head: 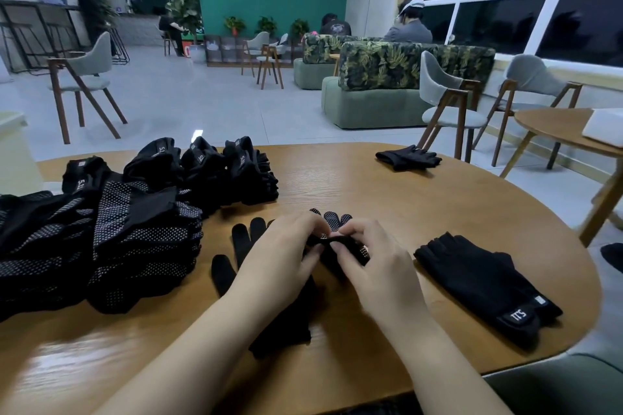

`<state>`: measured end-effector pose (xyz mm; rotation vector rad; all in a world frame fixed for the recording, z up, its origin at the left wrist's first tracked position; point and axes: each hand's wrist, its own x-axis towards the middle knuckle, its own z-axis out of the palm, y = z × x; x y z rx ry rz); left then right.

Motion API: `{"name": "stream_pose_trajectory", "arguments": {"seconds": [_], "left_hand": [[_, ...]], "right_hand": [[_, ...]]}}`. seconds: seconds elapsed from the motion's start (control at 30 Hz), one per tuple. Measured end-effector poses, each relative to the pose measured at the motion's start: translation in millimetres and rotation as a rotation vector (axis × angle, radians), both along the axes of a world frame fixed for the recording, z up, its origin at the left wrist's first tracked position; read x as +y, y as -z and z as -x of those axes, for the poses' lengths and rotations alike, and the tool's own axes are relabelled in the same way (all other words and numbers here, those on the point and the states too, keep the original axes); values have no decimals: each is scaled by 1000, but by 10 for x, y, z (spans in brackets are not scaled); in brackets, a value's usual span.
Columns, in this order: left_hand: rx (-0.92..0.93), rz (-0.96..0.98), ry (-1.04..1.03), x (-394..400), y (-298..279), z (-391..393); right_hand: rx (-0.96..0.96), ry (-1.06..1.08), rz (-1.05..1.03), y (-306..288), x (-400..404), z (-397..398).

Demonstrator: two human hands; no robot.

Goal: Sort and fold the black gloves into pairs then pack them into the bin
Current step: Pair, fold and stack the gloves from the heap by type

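Folding a glove pair at the worktop

Pinching one black glove [340,248] between them, the left hand [283,256] and right hand [374,263] curl around its fabric near centre, likely rolling a pair together. Unsorted gloves [111,232] heap left; a finished pair [485,283] waits right.

The left hand [286,246] and right hand [367,259] are covering the middle of the glove [242,246] being worked, so its fold is not showing. The picture's left edge is cutting off the glove pile [101,229]. At the right edge, a dark item [613,256] and a white box [606,128] are appearing only partly. Motion is blurring the glove's fingertips.
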<state>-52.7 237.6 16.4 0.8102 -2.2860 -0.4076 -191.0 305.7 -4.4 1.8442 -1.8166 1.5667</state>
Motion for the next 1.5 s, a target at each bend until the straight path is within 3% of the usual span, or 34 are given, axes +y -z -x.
{"name": "stream_pose_trajectory", "arguments": {"seconds": [0.13,0.33,0.6,0.83,1.0,1.5], "left_hand": [[-23,9,3,-6,-33,54],[88,-92,-24,-8,-117,31],[284,-241,-61,-167,-295,-130],[456,-249,103,-212,-609,-408],[482,-204,132,-334,-678,-553],[169,48,195,-240,-85,-979]], "right_hand": [[-52,58,-57,-9,27,43],[-168,148,-162,-44,97,156],[-573,-138,-158,-344,-100,9],[-504,-371,-103,-684,-412,-185],[-495,-478,-116,-788,-613,-305],[-277,-613,-302,-112,-455,-345]]}}
